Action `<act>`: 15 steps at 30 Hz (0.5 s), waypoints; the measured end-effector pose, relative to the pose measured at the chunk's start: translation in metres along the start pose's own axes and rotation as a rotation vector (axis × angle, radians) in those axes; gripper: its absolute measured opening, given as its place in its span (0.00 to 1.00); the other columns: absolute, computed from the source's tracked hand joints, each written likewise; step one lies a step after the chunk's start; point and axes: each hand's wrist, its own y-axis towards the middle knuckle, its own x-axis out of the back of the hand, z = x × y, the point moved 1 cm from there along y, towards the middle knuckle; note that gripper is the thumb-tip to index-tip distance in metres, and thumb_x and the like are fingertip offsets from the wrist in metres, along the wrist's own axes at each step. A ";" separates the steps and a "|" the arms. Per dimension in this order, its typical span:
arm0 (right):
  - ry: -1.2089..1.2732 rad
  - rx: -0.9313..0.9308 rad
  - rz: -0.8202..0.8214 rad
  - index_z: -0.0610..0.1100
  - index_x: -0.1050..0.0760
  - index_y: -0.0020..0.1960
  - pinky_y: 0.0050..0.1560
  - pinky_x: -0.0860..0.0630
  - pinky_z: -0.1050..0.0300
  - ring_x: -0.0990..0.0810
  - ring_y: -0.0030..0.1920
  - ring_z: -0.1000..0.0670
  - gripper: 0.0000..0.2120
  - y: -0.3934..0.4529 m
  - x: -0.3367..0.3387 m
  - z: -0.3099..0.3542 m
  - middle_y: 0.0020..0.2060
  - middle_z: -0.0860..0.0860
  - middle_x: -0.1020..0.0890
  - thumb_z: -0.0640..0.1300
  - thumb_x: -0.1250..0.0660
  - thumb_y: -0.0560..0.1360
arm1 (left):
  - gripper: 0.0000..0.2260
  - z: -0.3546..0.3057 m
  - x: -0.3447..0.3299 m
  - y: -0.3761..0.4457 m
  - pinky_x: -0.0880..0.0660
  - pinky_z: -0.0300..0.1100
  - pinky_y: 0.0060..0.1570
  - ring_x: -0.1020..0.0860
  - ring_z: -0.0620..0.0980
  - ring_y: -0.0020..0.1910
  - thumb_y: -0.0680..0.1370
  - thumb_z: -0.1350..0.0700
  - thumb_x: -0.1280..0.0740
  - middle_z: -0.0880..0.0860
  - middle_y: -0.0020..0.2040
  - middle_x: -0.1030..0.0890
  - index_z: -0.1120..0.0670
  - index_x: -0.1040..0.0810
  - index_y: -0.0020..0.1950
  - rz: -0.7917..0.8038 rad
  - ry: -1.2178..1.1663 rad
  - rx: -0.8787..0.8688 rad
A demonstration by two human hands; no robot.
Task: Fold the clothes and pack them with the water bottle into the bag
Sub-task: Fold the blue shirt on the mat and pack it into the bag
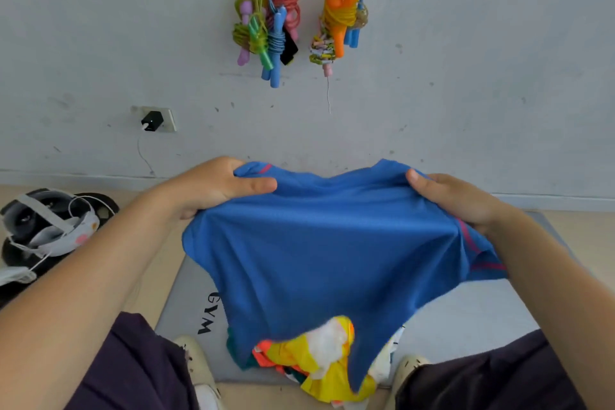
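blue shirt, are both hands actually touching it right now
Touching. The head view shows the left hand and the right hand each gripping an upper edge of the blue shirt, thumbs on the cloth.

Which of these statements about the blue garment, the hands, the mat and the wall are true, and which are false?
1. Both hands hold the blue garment. True: left hand, right hand.
2. The garment lies folded flat on the grey mat. False: it is held up, unfolded.
3. Skipping ropes hang on the wall. True.
4. The mat reads "YOGA". False: it reads "GYM".
5. More clothes lie below the garment. True.
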 end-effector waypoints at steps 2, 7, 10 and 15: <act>-0.083 -0.002 -0.037 0.49 0.17 0.54 0.41 0.20 0.64 0.15 0.49 0.52 0.29 0.012 0.007 0.007 0.49 0.52 0.14 0.71 0.32 0.66 | 0.18 -0.003 0.008 0.015 0.24 0.30 0.38 0.17 0.38 0.43 0.58 0.30 0.27 0.41 0.45 0.14 0.36 0.16 0.43 -0.010 -0.004 0.013; -0.267 -0.171 -0.150 0.54 0.16 0.47 0.47 0.23 0.57 0.15 0.44 0.55 0.20 0.090 0.004 -0.057 0.45 0.55 0.13 0.68 0.33 0.70 | 0.20 0.073 -0.017 0.082 0.27 0.37 0.41 0.18 0.37 0.40 0.57 0.27 0.27 0.38 0.41 0.15 0.37 0.17 0.42 -0.016 0.149 0.229; -0.406 -0.277 -0.079 0.50 0.18 0.48 0.44 0.26 0.61 0.18 0.44 0.55 0.17 0.140 -0.016 -0.145 0.43 0.55 0.16 0.63 0.31 0.72 | 0.18 0.168 -0.063 0.116 0.29 0.38 0.36 0.19 0.42 0.38 0.64 0.32 0.25 0.43 0.38 0.17 0.46 0.18 0.37 0.078 0.232 0.388; -0.635 -0.357 0.116 0.39 0.28 0.37 0.33 0.38 0.59 0.32 0.38 0.49 0.16 0.190 -0.046 -0.265 0.33 0.48 0.30 0.49 0.29 0.75 | 0.18 0.291 -0.130 0.135 0.35 0.37 0.29 0.26 0.46 0.32 0.69 0.42 0.23 0.45 0.31 0.24 0.51 0.27 0.33 0.151 0.208 0.531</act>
